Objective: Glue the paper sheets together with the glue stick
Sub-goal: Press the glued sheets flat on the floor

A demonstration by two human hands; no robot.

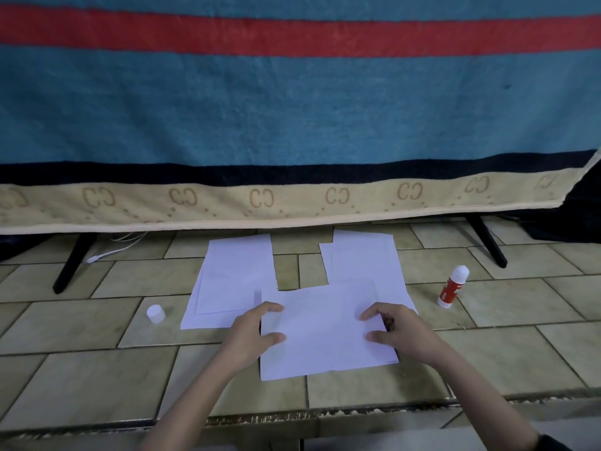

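A white paper sheet (pixel 322 333) lies nearest me on the tiled surface, and both my hands hold it. My left hand (pixel 253 333) pinches its left edge between thumb and fingers. My right hand (pixel 395 330) pinches its right edge the same way. Behind it on the left lies a stack of white sheets (pixel 232 278), and another stack of white sheets (pixel 364 258) lies behind on the right. The red and white glue stick (pixel 453 287) stands uncapped to the right of the papers. Its white cap (pixel 155 313) rests to the left of them.
A blue blanket (pixel 292 109) with red and beige bands hangs across the back. Two black slanted legs, the left leg (pixel 73 262) and the right leg (pixel 487 242), stand under it. A white cable (pixel 113 249) lies at the back left. The tiled ledge (pixel 292 418) ends near me.
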